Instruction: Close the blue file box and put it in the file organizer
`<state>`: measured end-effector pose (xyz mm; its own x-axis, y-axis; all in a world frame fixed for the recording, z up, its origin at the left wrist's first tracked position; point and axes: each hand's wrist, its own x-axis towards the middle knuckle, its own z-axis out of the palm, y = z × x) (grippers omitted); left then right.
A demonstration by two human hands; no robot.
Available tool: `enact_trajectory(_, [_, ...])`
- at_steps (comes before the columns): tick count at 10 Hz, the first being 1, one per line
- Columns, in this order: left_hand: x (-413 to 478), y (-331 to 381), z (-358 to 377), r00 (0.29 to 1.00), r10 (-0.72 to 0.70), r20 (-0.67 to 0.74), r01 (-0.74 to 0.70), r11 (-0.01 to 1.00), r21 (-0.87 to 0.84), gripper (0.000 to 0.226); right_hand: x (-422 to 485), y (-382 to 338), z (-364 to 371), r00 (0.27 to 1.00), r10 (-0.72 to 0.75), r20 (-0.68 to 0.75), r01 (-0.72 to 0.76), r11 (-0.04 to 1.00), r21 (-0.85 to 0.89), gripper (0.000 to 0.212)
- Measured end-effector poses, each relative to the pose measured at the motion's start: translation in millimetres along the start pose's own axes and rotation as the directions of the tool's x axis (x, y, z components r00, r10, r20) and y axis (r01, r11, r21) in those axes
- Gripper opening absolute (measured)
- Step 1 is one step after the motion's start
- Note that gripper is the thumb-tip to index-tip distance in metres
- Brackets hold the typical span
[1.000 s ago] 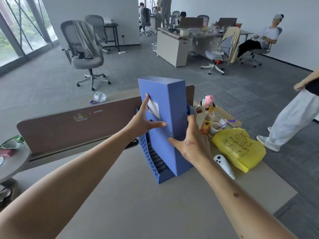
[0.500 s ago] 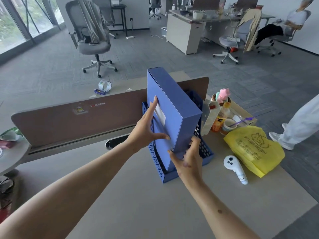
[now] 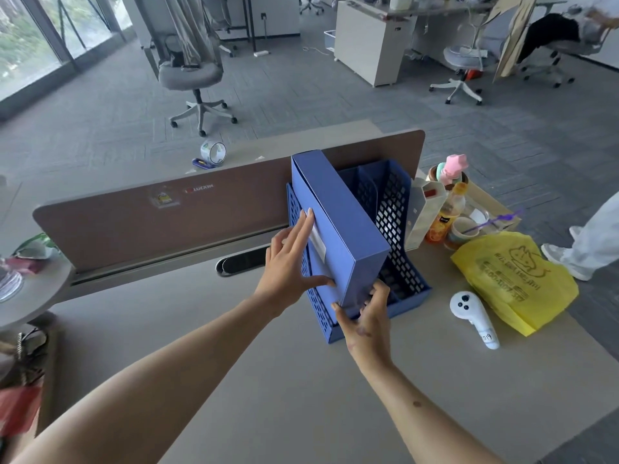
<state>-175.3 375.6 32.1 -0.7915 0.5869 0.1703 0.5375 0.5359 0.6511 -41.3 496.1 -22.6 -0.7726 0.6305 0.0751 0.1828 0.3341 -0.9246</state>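
The closed blue file box (image 3: 338, 226) stands tilted back in the leftmost slot of the blue mesh file organizer (image 3: 398, 222) on the desk. A white label shows on its spine. My left hand (image 3: 291, 262) lies flat against the spine, thumb under its lower part. My right hand (image 3: 366, 316) grips the box's lower front corner, fingers curled around it. The organizer's other slots to the right look empty.
A brown desk divider (image 3: 167, 216) runs behind the organizer. To the right lie a white controller (image 3: 474, 318), a yellow plastic bag (image 3: 516, 279), an orange bottle (image 3: 447, 212), cups and a cardboard tray. A person's leg (image 3: 596, 236) stands at the right edge.
The box has tilted back and sunk deeper into the organizer's left slot. Both hands followed it down. The view has moved closer and lower.
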Motion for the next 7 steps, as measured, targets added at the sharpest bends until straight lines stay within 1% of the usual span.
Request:
enact_trajectory(1, [-4, -5, 9, 0.999, -0.029, 0.019, 0.029, 0.999, 0.021, 0.125, -3, 6, 3, 0.999, 0.033, 0.016, -0.033, 0.999, 0.003, 0.066])
enact_trajectory(2, [-7, -6, 15, 0.998, -0.053, 0.032, 0.054, 0.998, -0.02, 0.124, -3, 10, 6, 1.0, 0.026, 0.01, -0.026, 0.999, 0.025, 0.065])
enact_trajectory(3, [-10, -2, 17, 0.996, -0.077, 0.048, 0.079, 0.995, -0.054, 0.122, 1, 7, 7, 0.999, 0.019, 0.03, -0.019, 1.0, 0.004, 0.068])
enact_trajectory(4, [-15, 1, 17, 0.994, -0.096, 0.054, 0.099, 0.993, -0.057, 0.12, 9, 6, 4, 0.996, 0.035, 0.078, -0.029, 0.996, -0.082, 0.07])
enact_trajectory(5, [-24, 5, 12, 0.986, -0.148, 0.071, 0.153, 0.987, -0.058, 0.111, 14, -4, -7, 0.966, 0.108, 0.235, -0.073, 0.985, -0.154, 0.071])
enact_trajectory(6, [-40, 4, 6, 0.984, -0.16, 0.073, 0.164, 0.985, -0.046, 0.096, 21, -12, -28, 0.938, 0.17, 0.303, -0.087, 0.959, -0.27, 0.083])
enact_trajectory(7, [-54, -1, -9, 0.983, -0.181, 0.029, 0.182, 0.983, -0.031, 0.086, 26, -35, -64, 0.963, 0.091, 0.252, -0.028, 0.97, -0.242, 0.083])
